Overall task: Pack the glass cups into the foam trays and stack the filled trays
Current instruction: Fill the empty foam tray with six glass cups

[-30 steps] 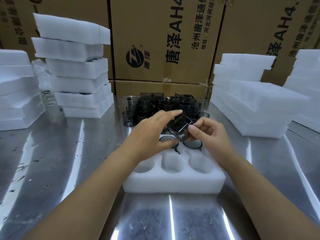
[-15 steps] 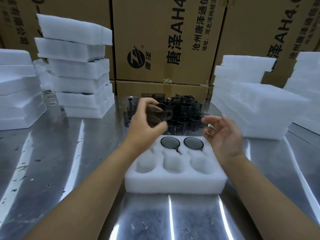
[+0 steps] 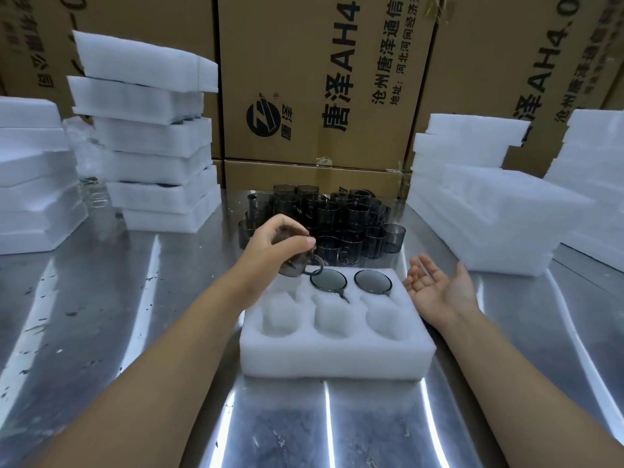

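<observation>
Head view, looking down along two bare forearms onto a shiny steel counter (image 3: 135, 315). Nearest, at 6 o'clock, lies a white foam tray (image 3: 337, 359) with six round pockets in two rows of three. The three near pockets show bare foam. In the far row, the middle and right pockets each hold a dark seated cup: the middle cup (image 3: 328, 280) and the right cup (image 3: 373, 282), both seen from above as dark circles.

Over the tray's far left pocket, at about 10 o'clock from the tray's centre, the left hand (image 3: 273, 251) grips a smoky held cup (image 3: 293, 266) from above. Its fingers and thumb are curled round the cup's body. This cup is tilted, and its handle points down toward the rim of the middle cup; whether they touch cannot be told.

At 2 o'clock, just beside the tray's far right corner, the right hand (image 3: 435, 285) is turned palm up, fingers loosely spread, holding nothing.

Beyond the tray at 12 o'clock stands a loose cluster of cups (image 3: 341, 217), dark glass, packed close together on the counter.

Farther out, a left stack (image 3: 152, 157) of white foam trays rises at 10 o'clock, with a lower outer stack (image 3: 30, 177) at 9 o'clock. A right stack (image 3: 479, 204) sits at 2 o'clock, and an edge stack (image 3: 594, 184) at 3 o'clock.

Brown cardboard boxes (image 3: 320, 79) with black printed lettering fill the background.
</observation>
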